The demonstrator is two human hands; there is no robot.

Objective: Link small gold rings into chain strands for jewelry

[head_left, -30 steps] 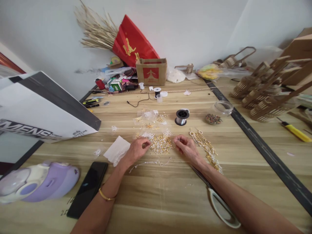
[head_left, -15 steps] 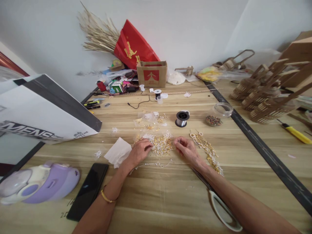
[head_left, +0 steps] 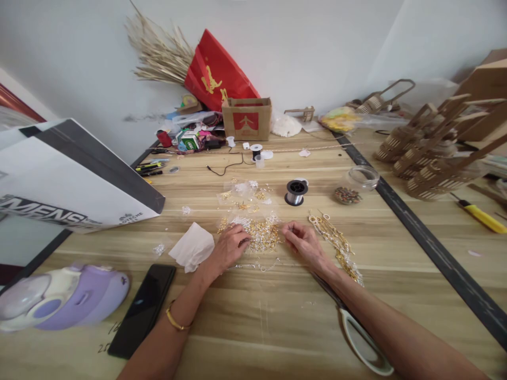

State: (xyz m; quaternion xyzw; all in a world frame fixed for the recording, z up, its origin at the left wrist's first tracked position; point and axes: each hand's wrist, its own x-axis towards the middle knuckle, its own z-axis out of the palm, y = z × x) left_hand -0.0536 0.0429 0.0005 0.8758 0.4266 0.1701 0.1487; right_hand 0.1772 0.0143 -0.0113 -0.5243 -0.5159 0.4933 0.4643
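A pile of small gold and silver beads (head_left: 263,236) lies on the wooden table between my hands. My left hand (head_left: 233,244) rests at the pile's left edge, fingers curled together; what is in them is too small to make out. At the right edge my right hand (head_left: 299,238) is closed in a pinch, and its fingertips hide anything they hold. A silver chain (head_left: 263,267) lies just in front of the pile. To the right of my right hand are gold and silver chains with rings (head_left: 336,243). Scissors (head_left: 362,343) lie partly under my right forearm.
A spool of wire (head_left: 296,193) stands behind the pile, with a clear jar of dark beads (head_left: 350,192) to its right. At left are a white paper (head_left: 193,246), a phone (head_left: 142,309), a purple device (head_left: 85,295) and a large box (head_left: 79,179). Small baskets (head_left: 435,169) stand at right.
My left hand has shifted slightly right, toward the beads, and now covers the left end of the silver chain. My right hand stays nearly still.
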